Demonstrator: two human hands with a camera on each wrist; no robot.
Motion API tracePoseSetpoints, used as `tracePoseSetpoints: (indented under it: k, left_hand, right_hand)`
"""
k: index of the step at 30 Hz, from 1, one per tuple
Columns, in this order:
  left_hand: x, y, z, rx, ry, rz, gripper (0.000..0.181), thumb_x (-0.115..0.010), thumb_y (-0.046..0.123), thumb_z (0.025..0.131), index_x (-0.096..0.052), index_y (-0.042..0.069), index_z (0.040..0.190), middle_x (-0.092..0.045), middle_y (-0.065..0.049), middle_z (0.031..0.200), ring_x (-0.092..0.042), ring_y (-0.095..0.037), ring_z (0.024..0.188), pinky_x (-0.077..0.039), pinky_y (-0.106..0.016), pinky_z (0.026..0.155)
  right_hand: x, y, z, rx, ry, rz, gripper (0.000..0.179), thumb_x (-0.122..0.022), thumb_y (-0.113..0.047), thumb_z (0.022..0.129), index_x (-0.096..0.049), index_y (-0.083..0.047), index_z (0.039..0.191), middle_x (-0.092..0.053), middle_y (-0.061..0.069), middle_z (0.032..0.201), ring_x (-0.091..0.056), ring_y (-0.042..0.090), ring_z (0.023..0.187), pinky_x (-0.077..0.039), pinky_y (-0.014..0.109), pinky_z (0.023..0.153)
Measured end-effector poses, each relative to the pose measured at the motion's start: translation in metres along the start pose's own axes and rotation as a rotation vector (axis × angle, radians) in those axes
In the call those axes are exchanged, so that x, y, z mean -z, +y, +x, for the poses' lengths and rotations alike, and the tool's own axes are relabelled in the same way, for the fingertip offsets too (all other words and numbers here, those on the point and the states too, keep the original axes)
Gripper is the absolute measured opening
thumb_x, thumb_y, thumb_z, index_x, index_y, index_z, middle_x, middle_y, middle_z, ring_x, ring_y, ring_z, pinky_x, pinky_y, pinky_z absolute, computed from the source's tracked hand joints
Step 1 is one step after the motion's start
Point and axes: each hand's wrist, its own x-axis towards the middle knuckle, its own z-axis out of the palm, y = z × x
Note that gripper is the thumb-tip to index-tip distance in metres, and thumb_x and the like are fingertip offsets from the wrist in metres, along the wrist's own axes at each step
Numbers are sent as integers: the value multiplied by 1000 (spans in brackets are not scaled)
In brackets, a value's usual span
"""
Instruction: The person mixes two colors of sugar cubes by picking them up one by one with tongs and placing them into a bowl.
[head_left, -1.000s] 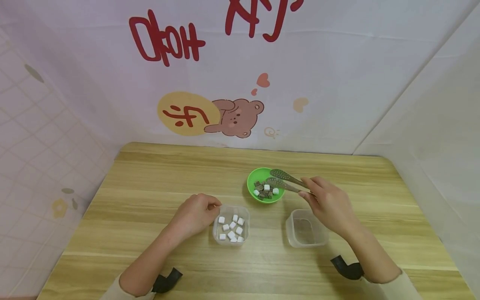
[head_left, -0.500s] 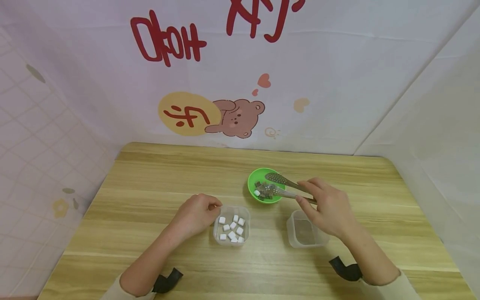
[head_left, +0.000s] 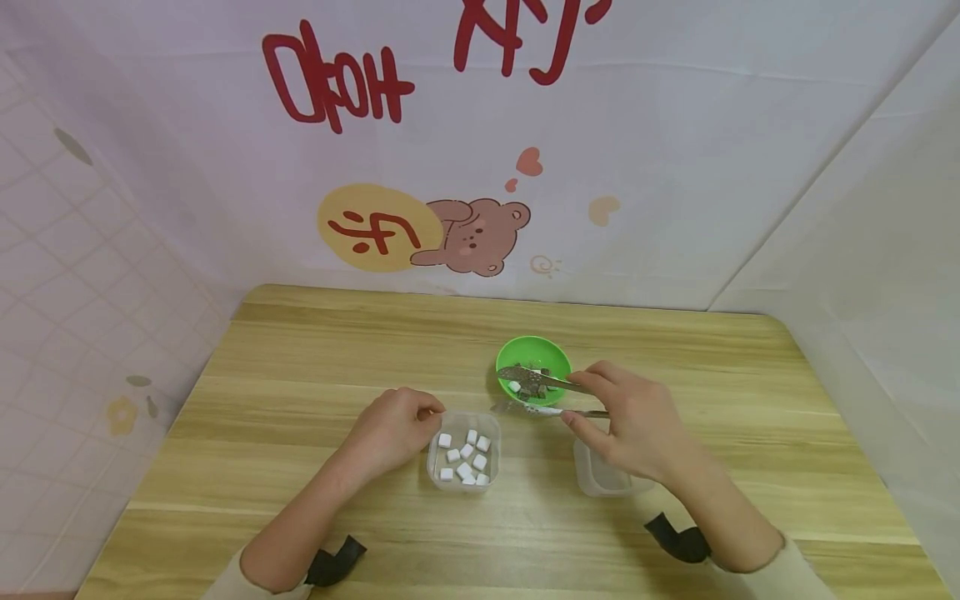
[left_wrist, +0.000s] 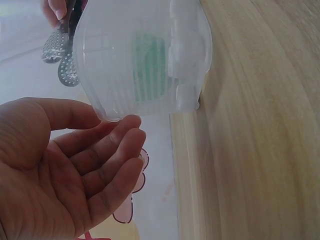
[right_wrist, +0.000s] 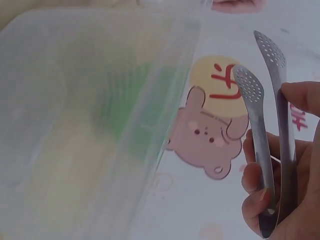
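My left hand pinches the rim of a clear plastic container at its back left corner. Several white cubes lie spread in that container. My right hand holds metal tongs with perforated tips, their arms spread apart with nothing visible between them. The tongs reach over a green bowl; one tip is above its contents, the other by its front rim. Dark brown cubes and a few white cubes lie in the bowl, partly hidden by the tongs.
A second clear plastic container stands under my right hand, partly covered by it. The wooden table ends at a white printed cloth behind and at both sides. Black straps hang at my wrists.
My right hand has moved the tongs left and toward me, from the bowl's right side to across its front. The left hand and its container have stayed in place.
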Motion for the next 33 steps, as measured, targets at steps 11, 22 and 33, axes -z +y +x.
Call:
tracePoseSetpoints:
  k: [11,22,33]
  left_hand:
    - [0,0,0,8,1,0,20,-67,11,95,-81,7,108,-75,-1,100,-60,-15,80,-50,-35,70]
    - [0,1,0,13,2,8,19,-67,11,95,-82,10,107,-76,-2,104,-62,-16,86,-53,-37,74]
    - [0,0,0,-2,9,19,19,-67,11,95,-82,8,107,-76,-1,104,-66,-16,93,-55,-42,82]
  right_hand:
    - [-6,-19,15,165,-18,6,33,-72,-38,91,-75,-9,106,-71,-2,97,-64,8,70,-50,28,53]
    - [-18,-36,27,285,-122,-72,26,-84,-34,85,-71,-12,93,-58,-6,84,-52,9,67,-46,26,53]
    - [-28,-49,42,343,-199,-119,26,-85,-32,84,-67,-14,82,-59,-6,79,-57,13,67,-51,29,60]
